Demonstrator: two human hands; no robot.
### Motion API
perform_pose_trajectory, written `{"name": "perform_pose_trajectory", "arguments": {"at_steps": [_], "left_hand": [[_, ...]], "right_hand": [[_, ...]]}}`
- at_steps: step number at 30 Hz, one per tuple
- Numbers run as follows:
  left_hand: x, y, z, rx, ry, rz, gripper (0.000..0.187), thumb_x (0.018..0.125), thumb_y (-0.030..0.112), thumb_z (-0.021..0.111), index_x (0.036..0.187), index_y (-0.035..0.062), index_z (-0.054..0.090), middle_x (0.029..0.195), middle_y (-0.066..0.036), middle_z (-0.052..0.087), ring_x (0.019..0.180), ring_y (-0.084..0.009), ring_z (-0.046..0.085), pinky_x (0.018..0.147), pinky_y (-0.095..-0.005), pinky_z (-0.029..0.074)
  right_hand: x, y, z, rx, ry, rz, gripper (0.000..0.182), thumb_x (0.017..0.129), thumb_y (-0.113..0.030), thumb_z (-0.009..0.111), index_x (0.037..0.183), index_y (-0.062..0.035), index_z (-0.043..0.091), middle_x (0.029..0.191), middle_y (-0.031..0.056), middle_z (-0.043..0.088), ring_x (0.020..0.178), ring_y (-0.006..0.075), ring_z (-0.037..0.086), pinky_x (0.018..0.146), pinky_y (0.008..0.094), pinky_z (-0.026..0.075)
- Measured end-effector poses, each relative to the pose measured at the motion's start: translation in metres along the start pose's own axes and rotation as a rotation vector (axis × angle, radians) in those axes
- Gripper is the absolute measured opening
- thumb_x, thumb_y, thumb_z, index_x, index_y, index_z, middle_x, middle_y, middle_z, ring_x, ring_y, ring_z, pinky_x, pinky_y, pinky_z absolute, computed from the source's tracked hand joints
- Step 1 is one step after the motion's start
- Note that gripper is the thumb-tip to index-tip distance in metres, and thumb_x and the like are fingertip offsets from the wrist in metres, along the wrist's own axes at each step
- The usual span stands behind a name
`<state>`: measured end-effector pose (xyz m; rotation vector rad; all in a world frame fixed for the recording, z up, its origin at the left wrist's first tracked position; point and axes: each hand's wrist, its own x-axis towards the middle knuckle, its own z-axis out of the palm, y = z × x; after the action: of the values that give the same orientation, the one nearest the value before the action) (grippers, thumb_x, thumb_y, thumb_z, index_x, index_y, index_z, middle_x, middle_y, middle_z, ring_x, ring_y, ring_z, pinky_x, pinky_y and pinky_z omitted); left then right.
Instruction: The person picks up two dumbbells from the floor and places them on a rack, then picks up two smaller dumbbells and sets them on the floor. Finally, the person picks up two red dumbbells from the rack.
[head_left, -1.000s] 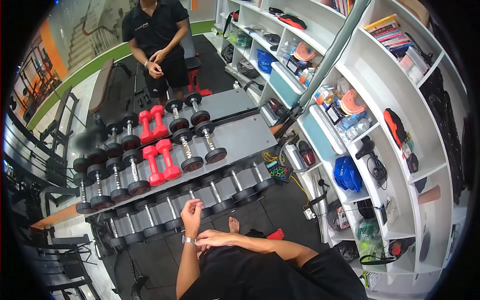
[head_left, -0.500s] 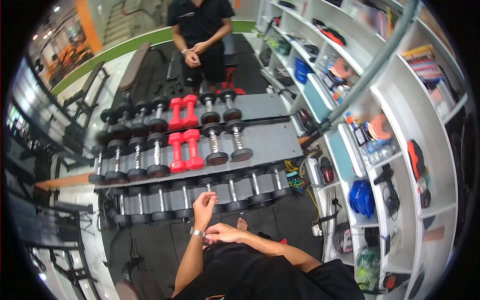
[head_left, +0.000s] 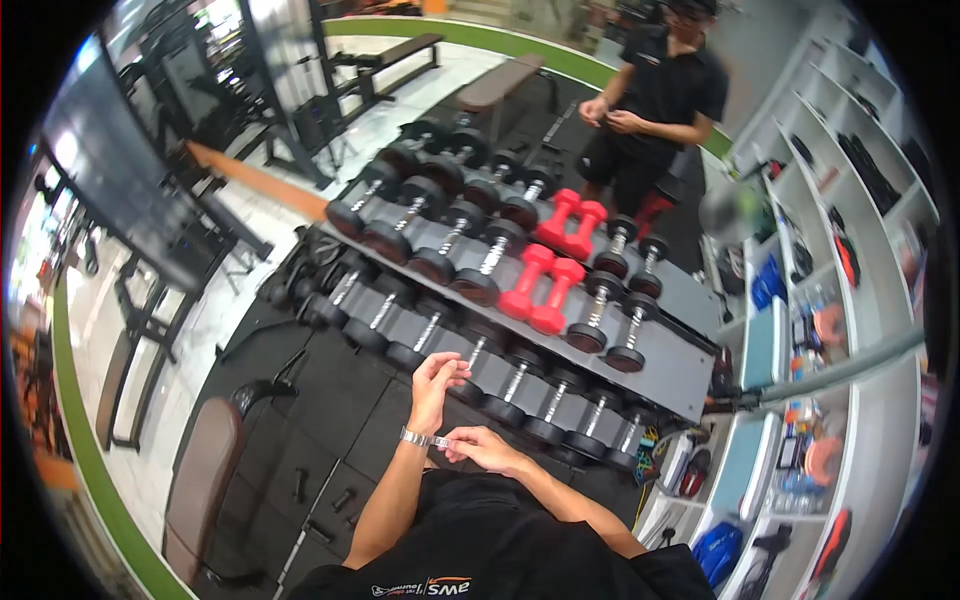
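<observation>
A silver metal-band wristwatch point(head_left: 414, 437) sits around my left wrist. My left hand point(head_left: 432, 385) is raised, its fingers loosely bent and apart, with nothing in them. At the inner side of that wrist, my right hand point(head_left: 482, 449) pinches the end of the watch band, which sticks out a little from the wrist. The watch's face is hard to make out. Both hands are in front of my black shirt point(head_left: 500, 535), above the floor and short of the dumbbell rack point(head_left: 665, 375).
Chrome-handled black dumbbells point(head_left: 520, 378) and red dumbbells point(head_left: 526, 283) line the rack. Behind it, a mirror seems to reflect the rack and a person in black point(head_left: 655, 100). White shelves point(head_left: 870, 420) stand at right, a padded bench point(head_left: 205, 470) at left, a bar point(head_left: 308, 520) on the floor.
My view has turned left and tilted, bringing the bench and floor bar into sight. The right hand stays at the watch, and the band's end now stands out from the wrist.
</observation>
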<state>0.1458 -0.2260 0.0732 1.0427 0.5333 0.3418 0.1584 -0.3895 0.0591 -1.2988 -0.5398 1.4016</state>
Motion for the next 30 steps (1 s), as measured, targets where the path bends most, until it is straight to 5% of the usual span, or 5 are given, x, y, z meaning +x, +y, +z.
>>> {"name": "perform_pose_trajectory", "arguments": {"at_steps": [9, 17, 26, 30], "left_hand": [[-0.036, 0.046, -0.076, 0.280, 0.009, -0.001, 0.023, 0.098, 0.021, 0.059, 0.111, 0.0025, 0.063, 0.102, -0.009, 0.069, 0.095, -0.0171, 0.067, 0.083, -0.0299, 0.052], [-0.061, 0.062, -0.143, 0.197, 0.204, 0.053, 0.019, 0.098, 0.017, 0.058, 0.108, 0.0012, 0.064, 0.098, -0.009, 0.070, 0.092, -0.0165, 0.067, 0.081, -0.0296, 0.052], [-0.048, 0.066, -0.175, -0.001, 0.350, -0.047, 0.018, 0.098, 0.014, 0.056, 0.107, 0.0010, 0.063, 0.096, -0.012, 0.070, 0.086, -0.0193, 0.069, 0.076, -0.0304, 0.054], [-0.042, 0.062, -0.177, 0.076, 0.248, -0.168, 0.019, 0.098, 0.017, 0.055, 0.107, 0.0022, 0.063, 0.095, -0.012, 0.071, 0.085, -0.0193, 0.069, 0.075, -0.0308, 0.053]], "right_hand": [[0.059, -0.044, 0.049, -0.346, -0.239, -0.020, 0.022, 0.101, -0.014, 0.051, 0.110, 0.0014, 0.063, 0.092, 0.0068, 0.066, 0.089, 0.0146, 0.062, 0.084, 0.0309, 0.050], [0.110, -0.049, 0.093, -0.495, -0.441, -0.042, 0.020, 0.099, -0.013, 0.054, 0.108, 0.0009, 0.065, 0.089, 0.0066, 0.067, 0.084, 0.0150, 0.061, 0.081, 0.0310, 0.050], [0.127, -0.054, 0.104, -0.540, -0.337, -0.053, 0.020, 0.096, -0.010, 0.057, 0.110, -0.0001, 0.068, 0.094, 0.0093, 0.070, 0.089, 0.0178, 0.064, 0.083, 0.0323, 0.051], [0.127, -0.056, 0.106, -0.598, -0.267, -0.075, 0.020, 0.093, -0.008, 0.058, 0.109, -0.0013, 0.069, 0.100, 0.0120, 0.071, 0.093, 0.0198, 0.066, 0.086, 0.0335, 0.051]]}}
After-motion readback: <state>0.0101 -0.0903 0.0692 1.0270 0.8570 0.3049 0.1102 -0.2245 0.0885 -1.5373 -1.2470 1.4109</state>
